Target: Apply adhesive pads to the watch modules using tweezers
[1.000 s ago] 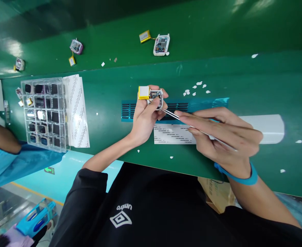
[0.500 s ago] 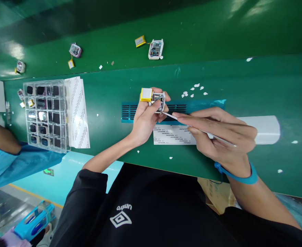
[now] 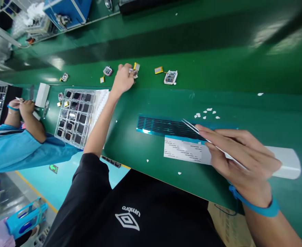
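Note:
My left hand (image 3: 124, 79) reaches to the far part of the green bench, its fingers closed around a small open watch case (image 3: 134, 73) with a circuit board. A yellow-edged battery (image 3: 136, 66) sticks out beyond the fingertips. My right hand (image 3: 240, 157) pinches silver tweezers (image 3: 192, 127), whose tips hover near a blue film strip with dark slits (image 3: 161, 125). Below that strip lies a white printed sheet (image 3: 183, 148), partly behind my right hand. Another open watch case (image 3: 170, 78), joined to a battery (image 3: 158, 70), rests right of my left hand.
A clear compartment tray (image 3: 75, 118) holding several watch parts stands at left, beside printed sheets (image 3: 99, 103). Small white stickers (image 3: 207, 112) are scattered on the bench. Further left, a co-worker's hands (image 3: 22, 105) work by a white box (image 3: 42, 95). A white object (image 3: 286, 161) lies beyond my right hand.
My left hand has carried the watch case from the tweezer tips out to the far left of the bench. The tweezers stay in my right hand, now apart from the case. The view has shifted.

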Demonstrator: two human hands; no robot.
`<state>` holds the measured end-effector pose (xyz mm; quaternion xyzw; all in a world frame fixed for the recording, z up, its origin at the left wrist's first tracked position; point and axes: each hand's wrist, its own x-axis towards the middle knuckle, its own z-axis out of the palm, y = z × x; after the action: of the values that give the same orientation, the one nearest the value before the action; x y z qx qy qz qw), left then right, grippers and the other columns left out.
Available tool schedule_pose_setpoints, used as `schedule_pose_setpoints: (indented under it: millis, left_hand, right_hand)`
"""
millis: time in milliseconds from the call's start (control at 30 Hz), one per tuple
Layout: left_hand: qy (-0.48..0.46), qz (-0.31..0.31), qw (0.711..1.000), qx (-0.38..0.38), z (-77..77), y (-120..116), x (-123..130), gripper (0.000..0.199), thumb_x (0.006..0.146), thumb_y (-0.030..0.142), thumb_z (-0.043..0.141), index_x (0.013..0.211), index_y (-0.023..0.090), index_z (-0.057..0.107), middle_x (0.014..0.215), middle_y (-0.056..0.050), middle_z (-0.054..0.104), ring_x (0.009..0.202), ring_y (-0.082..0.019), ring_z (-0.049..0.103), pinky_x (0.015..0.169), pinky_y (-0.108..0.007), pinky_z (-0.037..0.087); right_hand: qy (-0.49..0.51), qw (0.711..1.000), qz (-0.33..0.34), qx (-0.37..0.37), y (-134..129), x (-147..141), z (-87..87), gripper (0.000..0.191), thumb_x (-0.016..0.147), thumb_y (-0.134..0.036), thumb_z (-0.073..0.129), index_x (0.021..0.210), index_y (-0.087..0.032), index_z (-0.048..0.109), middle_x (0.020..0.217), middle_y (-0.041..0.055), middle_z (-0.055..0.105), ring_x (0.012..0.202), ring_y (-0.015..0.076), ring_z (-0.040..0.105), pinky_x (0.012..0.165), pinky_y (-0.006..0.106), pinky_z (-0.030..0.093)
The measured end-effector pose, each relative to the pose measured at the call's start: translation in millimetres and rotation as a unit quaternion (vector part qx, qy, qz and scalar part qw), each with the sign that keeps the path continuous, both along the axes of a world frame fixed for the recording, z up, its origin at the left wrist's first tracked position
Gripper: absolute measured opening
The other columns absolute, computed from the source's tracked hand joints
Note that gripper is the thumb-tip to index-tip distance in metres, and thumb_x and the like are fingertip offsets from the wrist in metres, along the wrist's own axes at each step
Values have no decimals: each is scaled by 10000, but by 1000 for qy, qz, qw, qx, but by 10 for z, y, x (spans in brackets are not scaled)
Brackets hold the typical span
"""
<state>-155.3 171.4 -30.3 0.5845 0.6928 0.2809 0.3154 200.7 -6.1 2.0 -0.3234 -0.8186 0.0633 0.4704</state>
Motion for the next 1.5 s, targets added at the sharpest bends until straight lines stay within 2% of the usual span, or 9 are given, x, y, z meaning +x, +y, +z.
schedule_pose_setpoints:
  millis: [167, 333, 633, 800, 900, 1033, 1133, 1300, 1500]
  left_hand:
    - [157, 84, 983, 36, 114, 75, -692, 466, 984, 493, 584, 1399, 306, 485, 1431, -45, 502, 1568, -301, 111, 1306, -529, 38]
    - [253, 61, 965, -5, 207, -71, -955, 586, 890, 590, 596, 1375, 262, 573, 1443, -107, 579, 1426, -375, 369, 1189, -617, 252]
    - [233, -148, 961, 19, 507, -980, -342, 335, 867, 333, 620, 1160, 203, 720, 1193, -139, 698, 1189, -391, 593, 1086, -625, 396]
    - [238, -237, 939, 75, 539, -880, 289, 424, 980, 365, 545, 1364, 219, 652, 1492, -149, 603, 1412, -397, 483, 1186, -607, 332]
    - [179, -269, 940, 109, 336, -489, 606, 458, 1033, 372, 436, 1455, 266, 579, 1639, -114, 483, 1539, -377, 372, 1247, -631, 255]
    - [147, -255, 953, 72, -15, -80, 745, 434, 930, 321, 609, 1361, 266, 614, 1681, -129, 425, 1617, -397, 236, 1248, -688, 214]
    - [98, -201, 972, 74, -84, -67, 732, 467, 797, 223, 749, 1245, 237, 620, 1507, -182, 590, 1524, -416, 395, 1212, -637, 302]
    - [-117, -100, 985, 80, 177, -577, 870, 169, 844, 199, 714, 967, 251, 609, 850, -45, 724, 948, -282, 706, 1009, -480, 487]
    - [-466, -149, 872, -25, 413, -1436, 1340, 393, 902, 363, 745, 1208, 227, 541, 869, 3, 747, 605, -131, 726, 625, -270, 557]
  right_hand:
    - [-4, 1000, -8, -1, 4, 7, 51, 817, 785, 70, 770, 1475, -335, 606, 1093, 12, 809, 752, 222, 770, 633, 357, 666]
    - [-11, 1000, -15, 12, 14, 37, 60, 837, 790, 65, 767, 1495, -347, 583, 1091, -11, 806, 756, 223, 772, 602, 349, 660]
    - [-28, 999, 4, 18, 4, -7, 89, 809, 827, 42, 751, 1532, -295, 542, 1114, 20, 799, 773, 217, 771, 620, 339, 674]
    - [-41, 999, 4, 26, 4, -14, 76, 797, 828, 35, 748, 1529, -288, 551, 1128, 32, 795, 774, 229, 774, 615, 345, 671]
    - [-45, 999, 8, 21, 1, -2, 62, 771, 838, 58, 709, 1521, -269, 565, 1138, 50, 797, 816, 234, 773, 648, 347, 667]
    - [-36, 999, 3, 31, -26, -1, 32, 610, 951, -32, 594, 1528, -227, 559, 1110, 72, 812, 843, 235, 764, 639, 340, 650]
    - [-18, 998, -35, 44, -72, 3, 2, 479, 1041, -157, 502, 1508, -229, 583, 1102, 70, 819, 884, 239, 754, 662, 363, 645]
    - [29, 993, -106, 46, -109, -4, 10, 406, 1048, -174, 484, 1382, -287, 685, 1120, 64, 815, 927, 253, 744, 685, 387, 613]
    - [-23, 991, -126, -47, -36, -147, 189, 357, 1018, -67, 485, 1265, -254, 661, 670, -67, 662, 476, 90, 528, 483, 241, 424]
